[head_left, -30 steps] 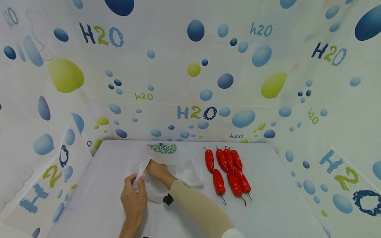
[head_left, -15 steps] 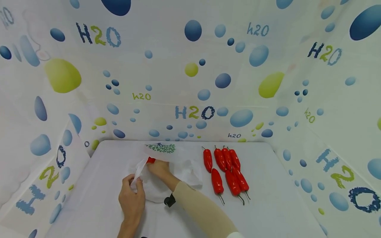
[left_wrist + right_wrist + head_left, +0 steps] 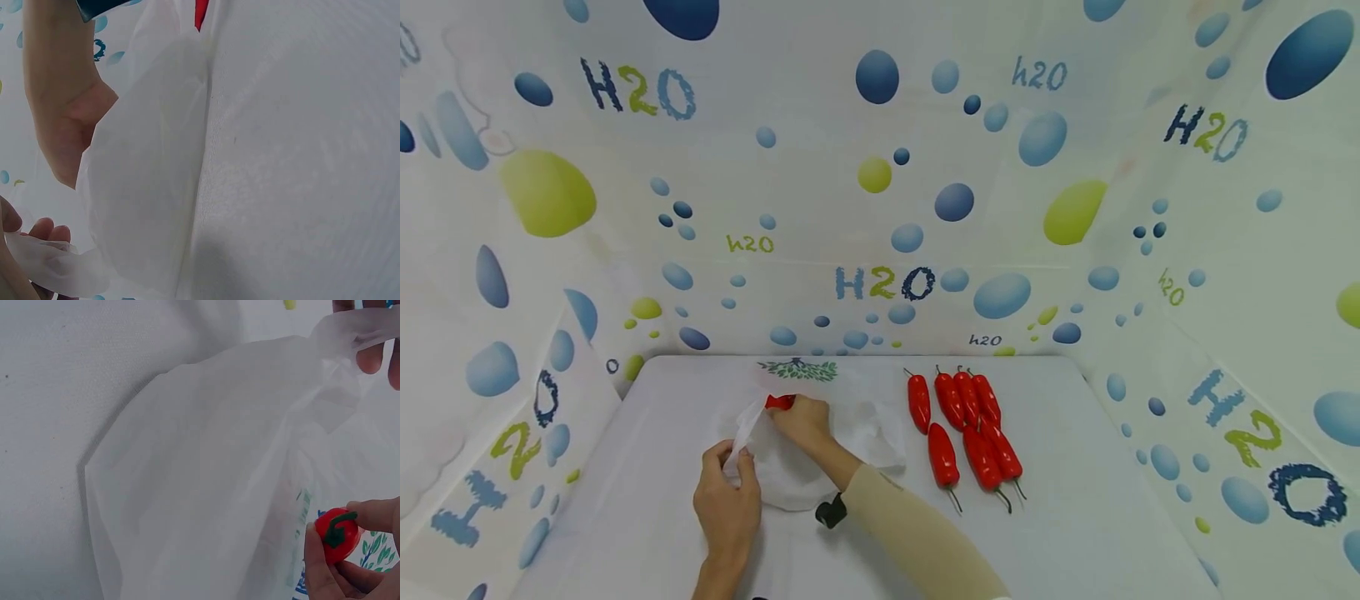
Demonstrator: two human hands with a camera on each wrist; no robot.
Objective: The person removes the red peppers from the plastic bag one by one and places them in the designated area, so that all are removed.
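A white plastic bag (image 3: 793, 483) with a green leafy tree print lies on the table, its mouth held up on the left side. My left hand (image 3: 727, 500) pinches the bag's edge between thumb and fingers. At the opening, my right hand (image 3: 805, 423) holds a red pepper (image 3: 778, 402). The right wrist view shows that pepper (image 3: 337, 536) stem-end toward the camera, pinched between thumb and fingers over the printed side of the bag. In the left wrist view, raised film (image 3: 147, 169) partly hides the right hand (image 3: 81, 125).
Several more red peppers (image 3: 981, 454) with stems lie on the white table (image 3: 1075, 517), to the right of the bag. A black device (image 3: 831, 511) sits at my right wrist. A sheet printed with drops (image 3: 880, 167) walls the table at the back and sides.
More of the red pepper shows past my right hand at the bag's mouth. My left hand keeps its pinch on the edge. The head view has turned slightly right.
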